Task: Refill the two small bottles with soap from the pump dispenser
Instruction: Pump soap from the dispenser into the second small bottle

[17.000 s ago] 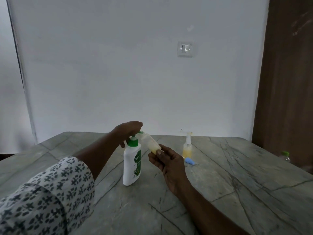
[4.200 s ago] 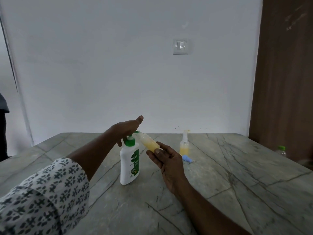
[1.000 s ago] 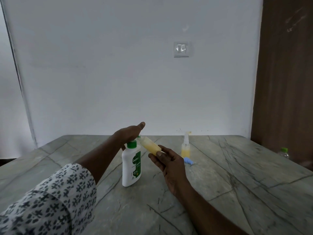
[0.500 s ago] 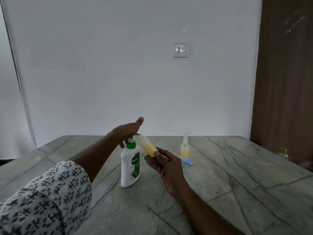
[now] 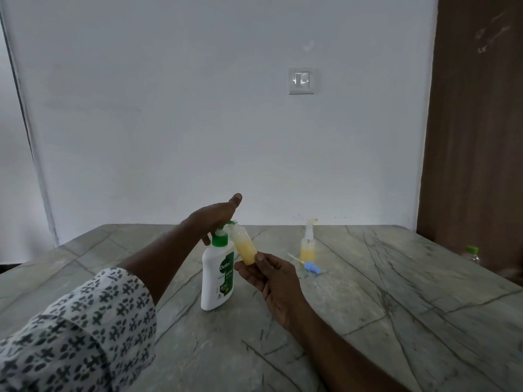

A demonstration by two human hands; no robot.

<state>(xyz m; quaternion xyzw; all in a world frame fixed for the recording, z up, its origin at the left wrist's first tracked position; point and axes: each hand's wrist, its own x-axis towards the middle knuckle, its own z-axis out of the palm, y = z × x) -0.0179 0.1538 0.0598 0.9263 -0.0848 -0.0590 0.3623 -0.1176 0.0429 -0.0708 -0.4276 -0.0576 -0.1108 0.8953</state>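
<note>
A white pump dispenser [image 5: 217, 275] with a green collar stands upright on the marble table [image 5: 368, 321]. My left hand [image 5: 212, 219] lies flat on its pump head, thumb raised. My right hand [image 5: 271, 275] grips the bottom of a small clear bottle [image 5: 245, 247], tilted with its open mouth at the green nozzle; yellow soap fills its lower half. A second small bottle [image 5: 308, 247] with a white spray top stands farther right, yellow liquid in its lower part. A blue cap with a dip tube [image 5: 310, 267] lies on the table in front of it.
A white wall with a light switch [image 5: 301, 80] rises behind the table. A brown door [image 5: 475, 137] stands at the right. A clear bottle with a green cap [image 5: 472, 253] sits low beyond the table's right edge.
Over the last second my left hand dipped with the pump head and rose again, thumb lifting. The small bottle stays at the nozzle in my right hand.
</note>
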